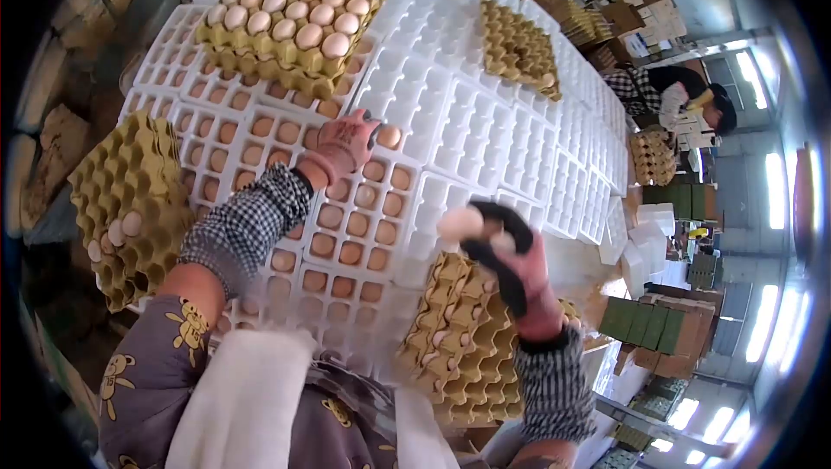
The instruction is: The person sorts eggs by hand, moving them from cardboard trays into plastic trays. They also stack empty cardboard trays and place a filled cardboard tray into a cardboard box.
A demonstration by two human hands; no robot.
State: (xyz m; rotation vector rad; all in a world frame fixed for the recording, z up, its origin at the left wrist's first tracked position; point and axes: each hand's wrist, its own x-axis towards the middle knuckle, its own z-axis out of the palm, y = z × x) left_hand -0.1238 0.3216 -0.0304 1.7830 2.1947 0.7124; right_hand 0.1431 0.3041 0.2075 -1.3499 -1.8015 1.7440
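Head view: a pale egg (460, 224) is clamped in the right hand's (525, 268) curled fingers. The left hand (344, 145) is lowered beside a tan egg (389, 137), grip unclear.

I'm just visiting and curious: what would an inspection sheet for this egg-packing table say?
Surface: covered by white plastic trays; many cells unfilled, others hold eggs.
Job's things: loaded pulp tray stack at upper left; eggs on top.
Clutter: left pulp trays with a few eggs; more pulp trays near the right arm.
Fingers: gloved right hand holds a blurred egg; gloved left hand is at a tray egg, grip unclear.
Cables: nothing seen.
Surroundings: another person and stacked boxes at right.
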